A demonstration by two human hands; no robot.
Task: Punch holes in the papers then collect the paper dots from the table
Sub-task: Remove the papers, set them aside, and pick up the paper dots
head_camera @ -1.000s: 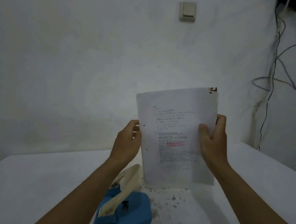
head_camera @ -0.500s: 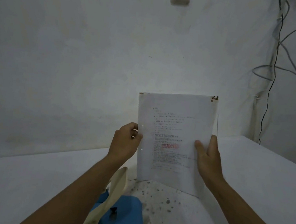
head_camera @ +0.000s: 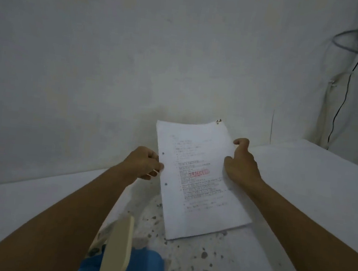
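Note:
A stack of printed papers (head_camera: 199,181) with a red stamp lies tilted back, its lower edge near the white table (head_camera: 300,192). Two punched holes show along its left margin. My left hand (head_camera: 146,165) pinches the left edge between the holes. My right hand (head_camera: 241,164) grips the right edge, fingers curled behind the sheets. A blue hole punch (head_camera: 137,268) with a cream lever (head_camera: 117,250) stands at the bottom, under my left forearm. Several paper dots (head_camera: 204,255) lie scattered on the table between the punch and the papers.
A pale wall (head_camera: 137,64) rises right behind the table. Dark cables (head_camera: 347,82) hang down the wall at the far right, near the table's back corner. The table stretches away on both sides of my arms.
The papers went from upright to leaning back and lower, close to the table. Both hands came down with them. The view tipped downward, so the wall switch left the frame.

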